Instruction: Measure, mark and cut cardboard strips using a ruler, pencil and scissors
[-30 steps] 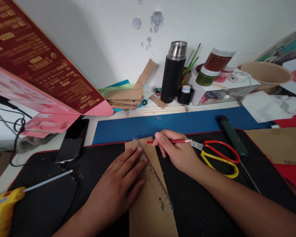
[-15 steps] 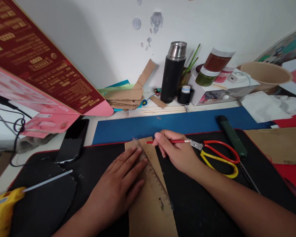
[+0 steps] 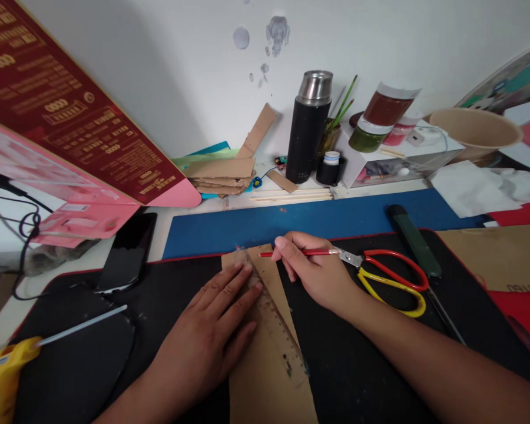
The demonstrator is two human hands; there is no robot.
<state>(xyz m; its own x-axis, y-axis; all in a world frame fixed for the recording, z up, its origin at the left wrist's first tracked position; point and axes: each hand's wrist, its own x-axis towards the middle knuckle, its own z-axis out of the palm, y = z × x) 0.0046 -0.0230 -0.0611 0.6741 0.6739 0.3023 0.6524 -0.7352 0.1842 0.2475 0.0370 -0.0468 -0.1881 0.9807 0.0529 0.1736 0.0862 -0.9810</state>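
A strip of brown cardboard (image 3: 265, 383) lies lengthwise before me on the black mat (image 3: 172, 282). Across it, at a slant, rests a clear, stained plastic ruler (image 3: 279, 321). My left hand (image 3: 212, 321) lies flat with fingers stretched over the ruler and the cardboard. Between the thumb and fingers of my right hand (image 3: 309, 268) is a red pencil (image 3: 320, 252), its tip pointing left over the cardboard near the ruler's upper end. Just right of that hand lie scissors (image 3: 391, 282) with one red and one yellow handle, their blades partly hidden behind the hand.
A yellow glue gun (image 3: 9, 377) with a pale glue stick lies at the left, below a black phone (image 3: 128, 250). On the right is a green-handled tool (image 3: 415, 241). Behind stand a black thermos (image 3: 309, 129), stacked paint jars (image 3: 382, 115) and cardboard scraps (image 3: 223, 171).
The whole view has shifted very slightly. Both hands, the pencil, the ruler and the cardboard keep practically the same places relative to one another.
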